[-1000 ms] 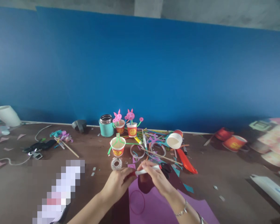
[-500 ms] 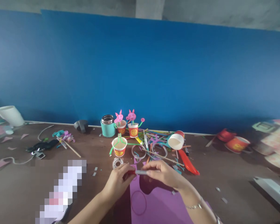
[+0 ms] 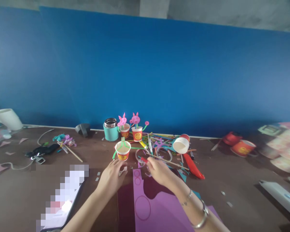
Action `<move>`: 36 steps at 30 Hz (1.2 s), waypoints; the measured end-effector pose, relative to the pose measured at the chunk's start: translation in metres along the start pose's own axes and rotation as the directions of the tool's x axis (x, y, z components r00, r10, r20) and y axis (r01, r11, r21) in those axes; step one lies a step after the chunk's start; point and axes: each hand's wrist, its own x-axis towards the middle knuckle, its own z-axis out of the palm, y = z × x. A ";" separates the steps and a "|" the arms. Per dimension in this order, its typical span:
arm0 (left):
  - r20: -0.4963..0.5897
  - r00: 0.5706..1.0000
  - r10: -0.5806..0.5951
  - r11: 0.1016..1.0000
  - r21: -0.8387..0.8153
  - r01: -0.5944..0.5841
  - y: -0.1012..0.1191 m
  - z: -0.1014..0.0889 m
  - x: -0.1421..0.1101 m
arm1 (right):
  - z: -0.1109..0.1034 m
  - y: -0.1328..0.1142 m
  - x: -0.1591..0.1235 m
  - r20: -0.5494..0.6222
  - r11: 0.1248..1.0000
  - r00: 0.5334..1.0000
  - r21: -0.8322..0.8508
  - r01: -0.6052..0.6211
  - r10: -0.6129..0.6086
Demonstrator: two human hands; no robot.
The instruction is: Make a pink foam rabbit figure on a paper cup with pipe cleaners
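My left hand has its fingers curled round a roll of clear tape on the table, hiding most of it. My right hand is closed on a marker, whose red end sticks out past the fingertips. Below the hands lies a purple sheet with red circles drawn on it and a curved piece cut away. Just beyond my left hand stands a paper cup with green pipe-cleaner-like arms. Two cups with pink animal heads stand behind it.
A teal jar stands by the wall. Craft sticks, scissors, a tipped paper cup and a red packet lie beyond my right hand. A phone-like device, partly blurred out, lies left.
My hands have parted from the marker they both held. My left hand has moved left onto the tape roll. My right hand has moved slightly forward with the marker.
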 end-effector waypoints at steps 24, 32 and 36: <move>-0.038 0.986 -0.165 0.930 0.326 0.168 -0.007 0.011 -0.002 | 0.003 0.013 0.017 -0.092 0.994 0.995 -0.104 -0.043 0.034; 0.258 0.941 0.219 0.976 -0.044 -0.215 0.021 -0.003 -0.010 | 0.008 0.025 -0.002 0.044 0.178 0.984 0.981 -0.076 0.174; 0.372 0.894 0.249 0.968 -0.083 -0.235 0.020 0.009 -0.015 | 0.011 0.017 -0.015 0.093 0.039 0.993 0.995 -0.096 0.067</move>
